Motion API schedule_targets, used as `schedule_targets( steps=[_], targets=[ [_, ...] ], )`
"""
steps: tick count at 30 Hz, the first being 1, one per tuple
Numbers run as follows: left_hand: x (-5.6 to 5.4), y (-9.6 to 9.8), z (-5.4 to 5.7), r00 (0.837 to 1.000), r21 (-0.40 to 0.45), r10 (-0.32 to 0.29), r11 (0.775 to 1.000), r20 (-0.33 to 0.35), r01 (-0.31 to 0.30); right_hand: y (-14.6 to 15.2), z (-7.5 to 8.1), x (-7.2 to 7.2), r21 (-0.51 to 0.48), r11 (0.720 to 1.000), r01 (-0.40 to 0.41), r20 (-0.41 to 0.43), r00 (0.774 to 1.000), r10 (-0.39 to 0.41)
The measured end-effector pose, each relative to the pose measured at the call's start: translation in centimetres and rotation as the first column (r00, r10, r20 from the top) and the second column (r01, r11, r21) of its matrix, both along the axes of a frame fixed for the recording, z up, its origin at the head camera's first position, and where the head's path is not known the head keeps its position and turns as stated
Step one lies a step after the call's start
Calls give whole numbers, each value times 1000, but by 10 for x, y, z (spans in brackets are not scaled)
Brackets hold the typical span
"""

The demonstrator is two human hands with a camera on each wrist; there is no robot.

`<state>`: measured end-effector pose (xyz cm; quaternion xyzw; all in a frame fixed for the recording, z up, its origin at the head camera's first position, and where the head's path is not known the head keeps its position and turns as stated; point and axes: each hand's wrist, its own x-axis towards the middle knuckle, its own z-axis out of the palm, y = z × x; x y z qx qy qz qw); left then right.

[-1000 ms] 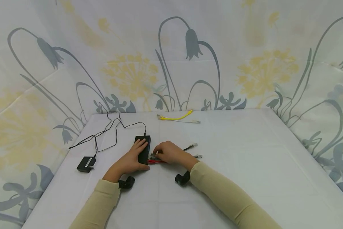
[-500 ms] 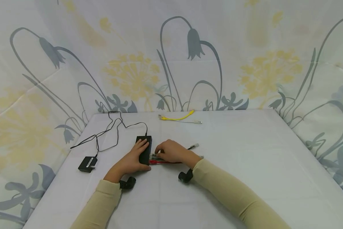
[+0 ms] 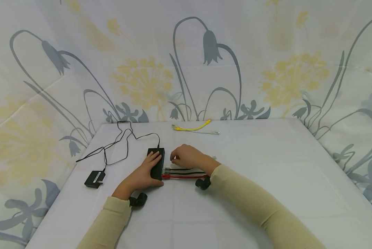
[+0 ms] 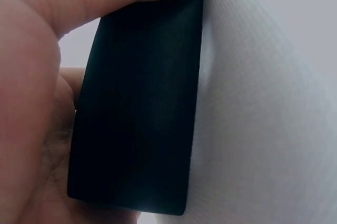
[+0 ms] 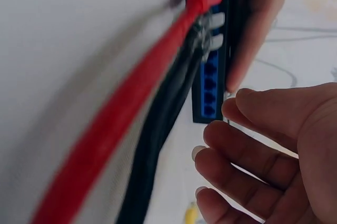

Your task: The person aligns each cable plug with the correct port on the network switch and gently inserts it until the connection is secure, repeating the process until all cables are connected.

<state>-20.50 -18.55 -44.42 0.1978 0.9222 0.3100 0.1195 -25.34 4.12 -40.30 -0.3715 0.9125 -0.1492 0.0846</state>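
Observation:
A black network switch [image 3: 157, 171] lies on the white table. My left hand [image 3: 138, 178] holds it, fingers across its top and thumb at the near end; the left wrist view shows its dark side [image 4: 139, 108] within the hand. A red Ethernet cable [image 3: 186, 177] and two black Ethernet cables [image 3: 186, 173] run from its right side. In the right wrist view, their plugs sit in the row of blue ports [image 5: 209, 84], with several ports bare beyond. My right hand [image 3: 187, 156] hovers right of the switch, fingers loosely bent and holding nothing.
A yellow cable [image 3: 190, 129] and a pale grey cable [image 3: 201, 131] lie near the table's back edge. At left is a black power adapter [image 3: 94, 179], its thin cord [image 3: 126, 145] looping to the switch's far end. A floral curtain [image 3: 251, 69] stands behind.
My right hand has let go of a black cable's plug at the switch and moved up and slightly right, leaving the cables exposed. My left hand stays on the switch.

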Motion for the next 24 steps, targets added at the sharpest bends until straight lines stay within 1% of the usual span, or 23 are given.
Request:
schedule_targets(
  steps=[5, 12, 18, 24],
  targets=[
    [2, -1, -2, 1000, 10, 2, 1000, -2, -2, 2, 2, -8, 5, 1000, 12, -15, 1000, -12],
    [3, -1, -3, 1000, 8, 8, 1000, -10, -8, 3, -2, -21, -5, 999, 45, -38, 998, -45],
    [2, -1, -2, 1000, 3, 0, 1000, -16, 0, 6, -3, -34, -29, 998, 64, -72, 995, -66],
    [0, 0, -2, 1000, -4, 9, 1000, -9, -9, 10, -6, -47, -44, 995, 90, -82, 992, -93]
  ],
)
